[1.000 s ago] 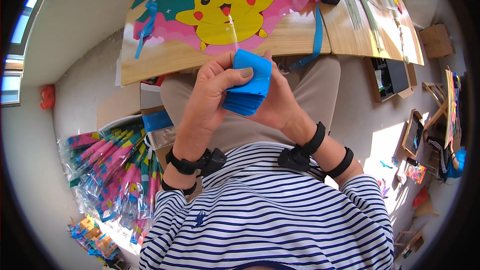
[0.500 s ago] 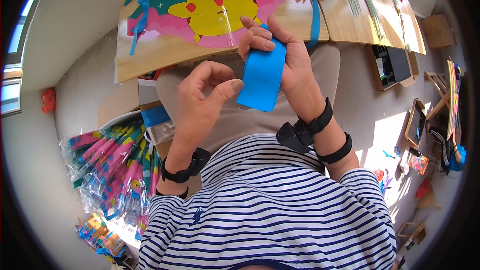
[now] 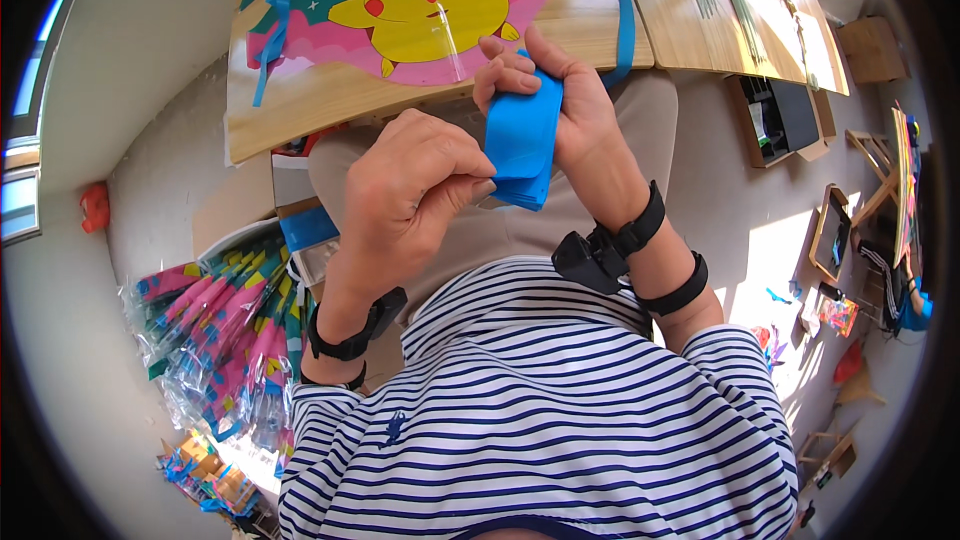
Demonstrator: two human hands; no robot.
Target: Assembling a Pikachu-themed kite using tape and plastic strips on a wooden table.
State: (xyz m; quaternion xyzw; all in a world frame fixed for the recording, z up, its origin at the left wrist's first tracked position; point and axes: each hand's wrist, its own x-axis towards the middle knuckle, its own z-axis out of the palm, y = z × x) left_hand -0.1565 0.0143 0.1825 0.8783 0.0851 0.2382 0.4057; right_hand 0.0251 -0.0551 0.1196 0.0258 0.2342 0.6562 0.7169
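My right hand (image 3: 585, 110) grips a bundle of flat bright-blue strips (image 3: 524, 125), with its fingers curled over the top end and the lower end hanging free. My left hand (image 3: 408, 190) is closed in a pinch at the lower left corner of the bundle. There the top strip is lifted a little, and the layered edges of the others show beneath it. Just beyond the hands, on the wooden table (image 3: 330, 118), lies a printed pink and teal sheet with a yellow cartoon figure (image 3: 430, 5). A knotted blue ribbon (image 3: 272, 40) rests on its left side.
Another blue ribbon (image 3: 625, 30) hangs over the table edge at right. Thin rods (image 3: 735, 0) lie on the adjoining tabletop. Colourful plastic-wrapped bundles (image 3: 225, 340) stand at my lower left. An open box (image 3: 775, 125) and a wooden frame (image 3: 830, 230) are on the floor at right.
My left thumb and fingers have closed on the lower corner of the blue bundle, and the top strip's end has lifted from the others. My right hand keeps its grip.
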